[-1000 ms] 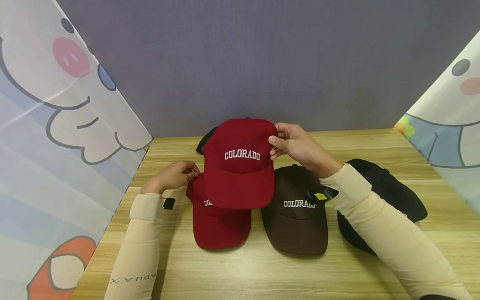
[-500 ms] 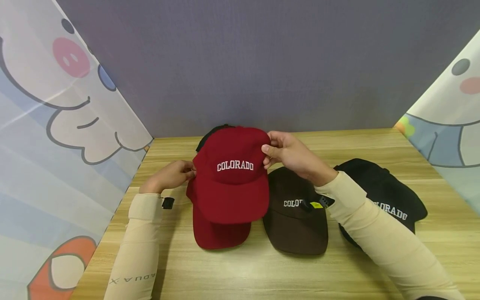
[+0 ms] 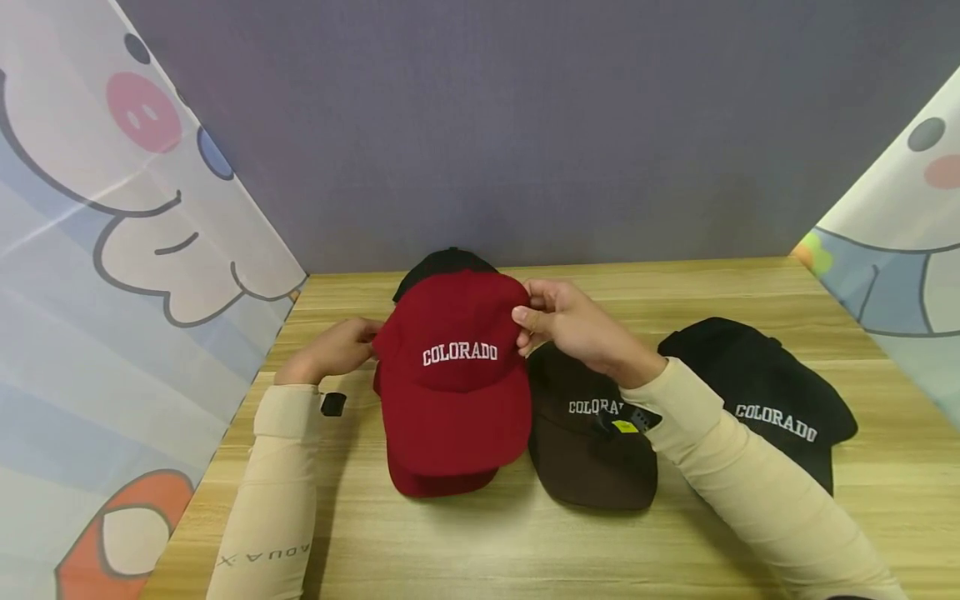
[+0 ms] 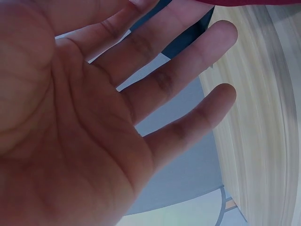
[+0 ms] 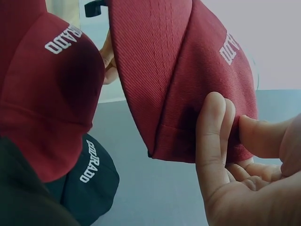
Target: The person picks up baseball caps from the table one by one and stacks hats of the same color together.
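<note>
In the head view my right hand (image 3: 562, 325) pinches the side of a red baseball cap (image 3: 457, 417) with white COLORADO lettering. This cap overlaps a second red cap (image 3: 431, 486), whose brim shows below it. The right wrist view shows the thumb and fingers on the upper cap's (image 5: 202, 94) crown edge, with the lower red cap (image 5: 42, 117) at left. My left hand (image 3: 341, 346) is at the left side of the red caps, thumb and index finger pinching the lower cap's edge. Its fingertips are hidden in the head view; the other fingers (image 4: 183, 132) extend loosely.
A dark brown COLORADO cap (image 3: 592, 467) lies right of the red caps, partly under my right wrist. Farther right is a black COLORADO cap (image 3: 750, 375). Another dark cap (image 3: 450, 262) shows behind the red ones. A grey panel (image 3: 525, 133) stands behind the wooden table (image 3: 420, 550).
My right hand has brought the upper red cap down and to the left, so it covers more of the lower one. The left hand has shifted slightly left. More of the back dark cap shows.
</note>
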Demonstrator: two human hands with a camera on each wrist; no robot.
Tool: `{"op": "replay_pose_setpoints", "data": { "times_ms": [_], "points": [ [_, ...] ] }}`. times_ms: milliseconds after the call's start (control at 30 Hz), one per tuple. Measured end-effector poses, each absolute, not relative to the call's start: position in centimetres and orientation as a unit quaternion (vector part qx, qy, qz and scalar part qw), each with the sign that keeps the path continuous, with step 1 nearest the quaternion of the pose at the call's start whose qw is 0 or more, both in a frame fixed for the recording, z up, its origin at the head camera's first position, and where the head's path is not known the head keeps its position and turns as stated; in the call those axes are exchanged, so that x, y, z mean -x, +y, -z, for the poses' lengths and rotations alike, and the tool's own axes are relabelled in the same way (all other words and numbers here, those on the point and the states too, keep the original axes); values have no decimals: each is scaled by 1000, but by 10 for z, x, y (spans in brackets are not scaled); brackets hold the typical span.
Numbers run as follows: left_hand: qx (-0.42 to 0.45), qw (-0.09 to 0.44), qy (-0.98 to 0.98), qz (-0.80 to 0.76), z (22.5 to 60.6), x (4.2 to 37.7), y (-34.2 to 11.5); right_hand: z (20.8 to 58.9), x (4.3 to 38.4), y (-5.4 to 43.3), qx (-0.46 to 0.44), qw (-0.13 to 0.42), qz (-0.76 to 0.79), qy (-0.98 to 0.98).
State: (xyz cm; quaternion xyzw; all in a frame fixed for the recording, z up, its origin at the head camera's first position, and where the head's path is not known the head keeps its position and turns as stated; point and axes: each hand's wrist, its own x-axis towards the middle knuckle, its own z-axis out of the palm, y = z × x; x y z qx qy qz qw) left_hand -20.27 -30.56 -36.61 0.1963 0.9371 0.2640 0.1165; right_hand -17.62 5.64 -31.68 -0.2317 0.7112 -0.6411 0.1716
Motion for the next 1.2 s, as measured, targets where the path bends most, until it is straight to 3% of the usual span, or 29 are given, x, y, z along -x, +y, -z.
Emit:
{"op": "replay_pose_setpoints", "data": {
  "times_ms": [800, 1200],
  "points": [
    [-195, 100, 943, -251, 363, 202, -303, 339, 169, 43, 242, 190, 618, 723],
    [-185, 120, 941, -257, 362, 203, -302, 347, 165, 35, 231, 207, 616, 724]
  ]
}}
